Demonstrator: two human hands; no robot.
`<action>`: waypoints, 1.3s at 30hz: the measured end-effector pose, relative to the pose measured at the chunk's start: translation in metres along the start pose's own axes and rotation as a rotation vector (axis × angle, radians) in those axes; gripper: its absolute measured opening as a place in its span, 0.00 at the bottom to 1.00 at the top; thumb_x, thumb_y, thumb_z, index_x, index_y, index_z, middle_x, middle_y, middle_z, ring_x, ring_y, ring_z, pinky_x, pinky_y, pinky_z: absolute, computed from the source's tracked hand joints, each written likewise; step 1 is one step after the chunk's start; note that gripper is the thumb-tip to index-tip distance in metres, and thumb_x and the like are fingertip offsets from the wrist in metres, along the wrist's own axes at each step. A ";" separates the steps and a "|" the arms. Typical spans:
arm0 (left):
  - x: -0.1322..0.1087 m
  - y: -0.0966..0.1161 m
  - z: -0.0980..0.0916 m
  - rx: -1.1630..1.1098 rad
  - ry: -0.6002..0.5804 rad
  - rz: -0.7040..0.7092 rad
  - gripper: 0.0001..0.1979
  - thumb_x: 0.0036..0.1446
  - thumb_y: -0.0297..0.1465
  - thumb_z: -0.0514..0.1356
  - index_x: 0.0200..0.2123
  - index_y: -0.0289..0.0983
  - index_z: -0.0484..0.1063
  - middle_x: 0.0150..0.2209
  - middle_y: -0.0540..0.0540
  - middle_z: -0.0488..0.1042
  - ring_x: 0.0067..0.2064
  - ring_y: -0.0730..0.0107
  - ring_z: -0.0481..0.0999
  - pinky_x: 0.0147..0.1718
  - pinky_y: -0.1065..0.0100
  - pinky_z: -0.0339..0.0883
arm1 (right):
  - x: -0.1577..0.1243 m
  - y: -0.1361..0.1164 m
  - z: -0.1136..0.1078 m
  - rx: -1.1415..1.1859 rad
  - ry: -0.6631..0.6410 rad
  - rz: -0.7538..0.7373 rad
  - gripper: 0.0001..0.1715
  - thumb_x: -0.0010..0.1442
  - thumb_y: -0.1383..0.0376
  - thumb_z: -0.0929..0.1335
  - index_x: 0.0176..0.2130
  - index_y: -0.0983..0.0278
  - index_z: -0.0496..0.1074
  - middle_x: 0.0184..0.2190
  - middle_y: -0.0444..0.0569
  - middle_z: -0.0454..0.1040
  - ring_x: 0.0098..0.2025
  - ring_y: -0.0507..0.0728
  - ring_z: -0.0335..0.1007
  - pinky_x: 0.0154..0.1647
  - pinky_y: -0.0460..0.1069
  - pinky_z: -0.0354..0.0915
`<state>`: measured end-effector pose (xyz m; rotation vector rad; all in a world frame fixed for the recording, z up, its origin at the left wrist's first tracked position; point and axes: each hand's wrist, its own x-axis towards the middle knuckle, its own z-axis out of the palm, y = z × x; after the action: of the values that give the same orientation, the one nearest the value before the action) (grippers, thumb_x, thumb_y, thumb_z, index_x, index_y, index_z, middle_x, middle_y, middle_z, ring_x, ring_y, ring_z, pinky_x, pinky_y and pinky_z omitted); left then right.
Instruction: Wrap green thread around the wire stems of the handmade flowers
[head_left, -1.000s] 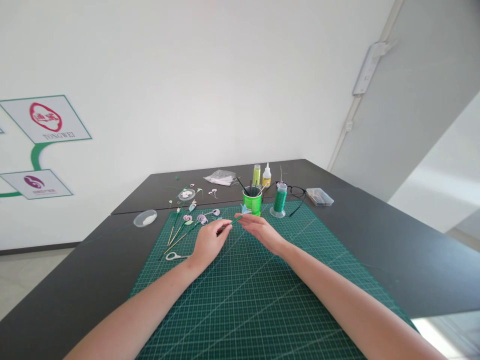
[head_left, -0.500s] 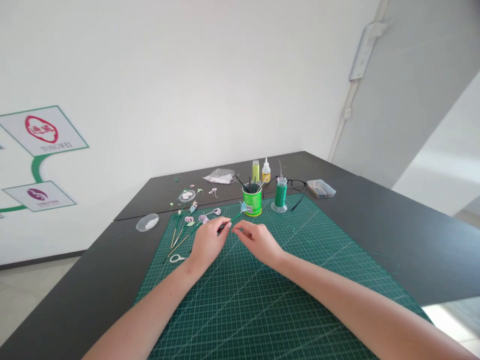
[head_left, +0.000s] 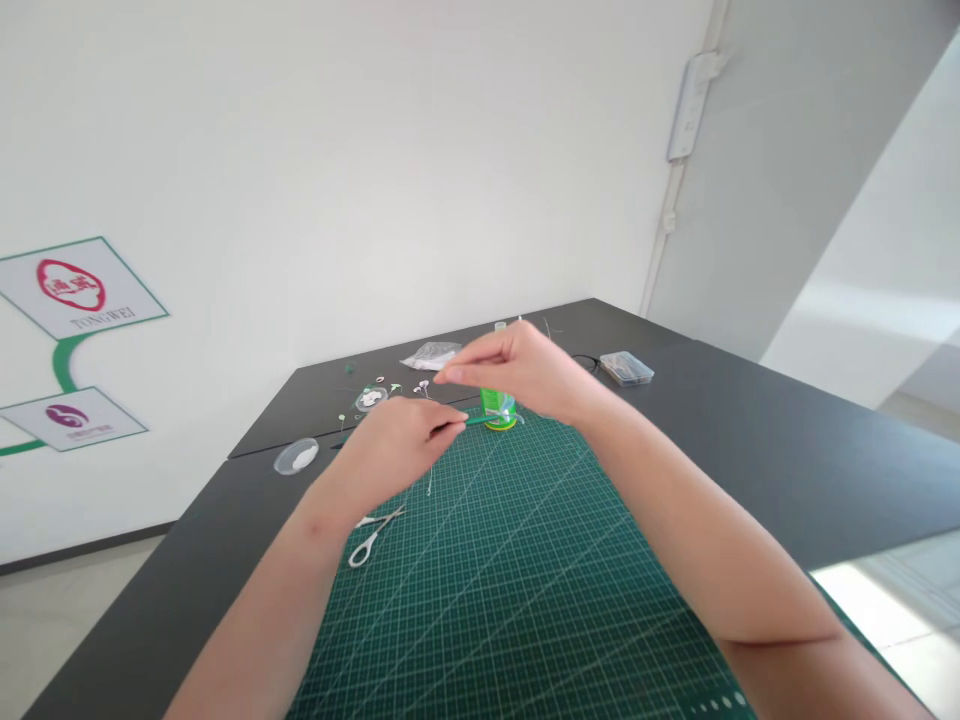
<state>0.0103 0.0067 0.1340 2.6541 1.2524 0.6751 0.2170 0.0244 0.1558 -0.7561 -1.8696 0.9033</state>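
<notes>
The left hand (head_left: pixel 409 438) is gripping a green stem (head_left: pixel 480 420) between thumb and fingers; the stem is lying nearly crosswise, running from those fingertips towards 3 o'clock and ending in pale blue petals (head_left: pixel 508 412). The right hand (head_left: pixel 517 372) is hovering above — fingertips drawn together, though whether they are pinching anything fine I cannot tell. From them, the petals are sitting at 4 o'clock; the left hand is nearer, being on the stem itself.

Just behind the petals, a green can (head_left: pixel 489 400) is standing upright, its mouth hidden by the right hand. At the left hand's 9 o'clock, a clear dish (head_left: pixel 285 463) is holding white pieces (head_left: pixel 305 458); at its 11, a farther dish (head_left: pixel 360 402) is holding more.
</notes>
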 end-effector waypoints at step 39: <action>-0.025 0.045 -0.068 -0.138 -0.153 -0.111 0.14 0.67 0.39 0.54 0.36 0.41 0.78 0.30 0.50 0.79 0.28 0.70 0.75 0.25 0.72 0.66 | 0.005 -0.027 -0.005 -0.016 0.266 -0.274 0.13 0.62 0.57 0.73 0.39 0.62 0.85 0.28 0.47 0.78 0.37 0.56 0.76 0.30 0.47 0.69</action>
<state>-0.0029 -0.0464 0.1993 2.4532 1.2528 0.5119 0.2155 0.0150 0.1824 -0.5800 -1.6945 0.5847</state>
